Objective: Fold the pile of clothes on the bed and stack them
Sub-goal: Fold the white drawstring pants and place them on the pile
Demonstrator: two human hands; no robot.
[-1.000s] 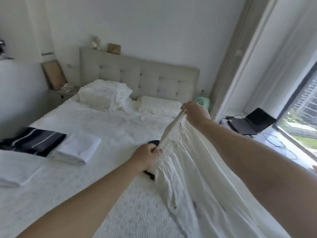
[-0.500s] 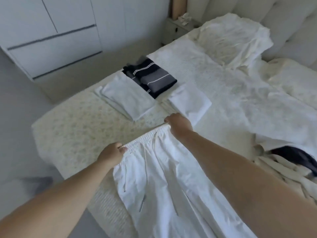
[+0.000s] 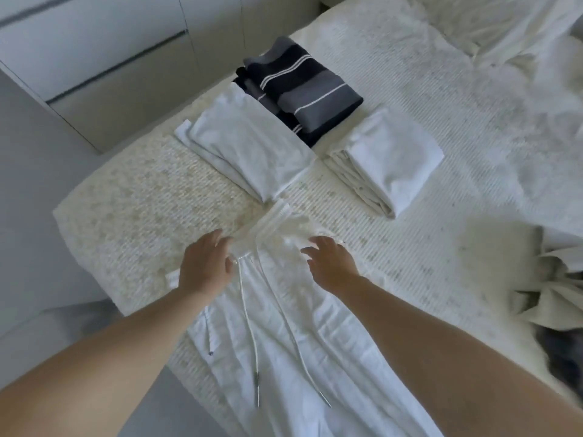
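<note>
Now the white drawstring trousers (image 3: 284, 326) lie spread on the bed (image 3: 132, 209), running from the middle of the frame down to its bottom edge, their elastic waistband (image 3: 271, 228) bunched and crumpled at the centre. Two white cords (image 3: 252, 326) with grey metal tips trail down the front of the cloth. Her left hand (image 3: 205, 266) rests at the waistband's left end with fingers relaxed and spread, gripping nothing; the right hand (image 3: 331, 263) hovers at the right end, fingers likewise apart. Above them, toward the upper middle of the frame, sit three folded pieces: a white garment (image 3: 249, 143), a dark striped one (image 3: 303, 86) just behind it, and a thicker white bundle (image 3: 388, 159) to the right. Unfolded clothes (image 3: 549, 294) lie heaped at the right edge.
</note>
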